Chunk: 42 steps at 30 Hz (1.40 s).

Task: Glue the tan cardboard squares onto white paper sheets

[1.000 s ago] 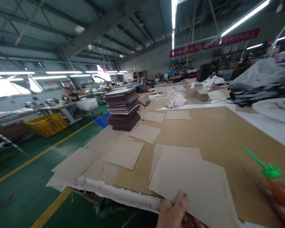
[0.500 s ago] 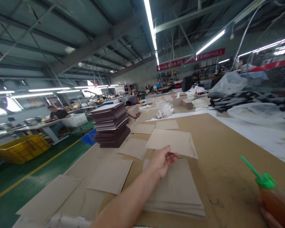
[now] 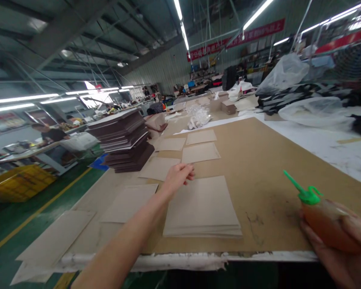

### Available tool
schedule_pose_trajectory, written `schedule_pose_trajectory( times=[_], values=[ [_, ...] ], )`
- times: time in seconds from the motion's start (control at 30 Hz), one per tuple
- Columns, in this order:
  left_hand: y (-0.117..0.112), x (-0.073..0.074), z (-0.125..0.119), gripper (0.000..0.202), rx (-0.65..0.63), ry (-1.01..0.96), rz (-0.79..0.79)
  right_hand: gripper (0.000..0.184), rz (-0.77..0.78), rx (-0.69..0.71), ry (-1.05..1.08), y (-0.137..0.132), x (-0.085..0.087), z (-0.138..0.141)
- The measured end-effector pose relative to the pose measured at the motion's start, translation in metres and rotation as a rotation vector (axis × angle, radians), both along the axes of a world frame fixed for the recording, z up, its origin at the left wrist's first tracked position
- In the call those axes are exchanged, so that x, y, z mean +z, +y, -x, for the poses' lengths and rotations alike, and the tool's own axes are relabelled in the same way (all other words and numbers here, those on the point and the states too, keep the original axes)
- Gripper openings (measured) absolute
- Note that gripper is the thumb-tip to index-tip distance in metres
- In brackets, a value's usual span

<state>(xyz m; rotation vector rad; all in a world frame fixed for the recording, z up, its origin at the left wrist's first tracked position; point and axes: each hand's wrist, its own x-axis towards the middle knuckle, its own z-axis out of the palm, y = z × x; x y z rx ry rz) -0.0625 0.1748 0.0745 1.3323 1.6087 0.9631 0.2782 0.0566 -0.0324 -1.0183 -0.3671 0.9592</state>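
Observation:
My left hand [image 3: 178, 175] reaches out over the brown work table [image 3: 258, 160], fingers loosely spread and holding nothing. It hovers at the far left corner of a stack of grey cardboard sheets [image 3: 202, 206]. A single grey sheet [image 3: 200, 152] lies just beyond it. My right hand [image 3: 339, 249], at the near right edge, grips an orange glue bottle [image 3: 325, 218] with a green nozzle [image 3: 301, 190] pointing up and left.
Several loose grey sheets [image 3: 129, 202] lie in rows along the table's left side. A tall pile of dark brown boards [image 3: 123, 140] stands at the far left. Plastic bags [image 3: 313, 110] and black goods sit at the right. A person [image 3: 49, 134] works at another table; a yellow crate [image 3: 15, 182] stands on the floor.
My left hand carried one grey sheet away from the stack, set it down farther up the table and let go. The bottle in my right hand has come further into view.

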Motion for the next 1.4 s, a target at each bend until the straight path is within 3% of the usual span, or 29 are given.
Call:
schedule_pose_trajectory(
  times=[0.07, 0.17, 0.23, 0.3, 0.37, 0.43, 0.57, 0.63, 0.7, 0.8, 0.97, 1.27, 1.4],
  values=[
    [-0.05, -0.002, 0.014, 0.023, 0.027, 0.128, -0.144, 0.037, -0.002, 0.022, 0.041, -0.002, 0.012, 0.009],
    [-0.119, -0.021, 0.027, 0.015, -0.014, 0.24, -0.295, 0.043, -0.006, 0.062, -0.041, -0.004, 0.028, 0.021],
    [-0.147, -0.037, 0.031, 0.013, -0.094, 0.37, -0.437, 0.046, 0.001, 0.092, -0.077, -0.002, 0.036, 0.029],
    [-0.155, -0.047, 0.035, 0.018, -0.096, 0.534, -0.519, 0.048, -0.001, 0.119, -0.077, 0.003, 0.042, 0.036],
    [-0.142, -0.045, 0.04, 0.025, -0.067, 0.659, -0.505, 0.049, -0.01, 0.137, -0.061, 0.009, 0.045, 0.041],
    [-0.114, -0.034, 0.045, 0.033, -0.113, 0.721, -0.453, 0.048, -0.031, 0.14, -0.053, 0.016, 0.043, 0.044],
    [-0.044, -0.013, 0.05, 0.102, -0.432, 0.786, -0.313, 0.044, -0.056, 0.131, -0.058, 0.025, 0.033, 0.045],
    [-0.018, -0.012, 0.049, 0.119, -0.581, 0.811, -0.205, 0.045, -0.081, 0.121, -0.06, 0.025, 0.028, 0.045],
    [-0.002, -0.014, 0.046, 0.122, -0.68, 0.834, -0.112, 0.046, -0.11, 0.133, -0.068, 0.025, 0.025, 0.044],
    [0.004, -0.016, 0.042, 0.123, -0.727, 0.869, -0.036, 0.049, -0.092, 0.157, -0.067, 0.024, 0.024, 0.044],
    [-0.004, -0.008, 0.037, 0.122, -0.689, 0.91, -0.019, 0.051, -0.063, 0.18, -0.037, 0.024, 0.029, 0.046],
    [-0.007, -0.007, 0.04, 0.113, -0.57, 0.859, -0.173, 0.051, -0.145, 0.22, -0.009, 0.024, 0.026, 0.046],
    [-0.006, -0.007, 0.043, 0.093, -0.486, 0.76, -0.243, 0.053, -0.149, 0.217, 0.005, 0.025, 0.026, 0.046]
  ],
)
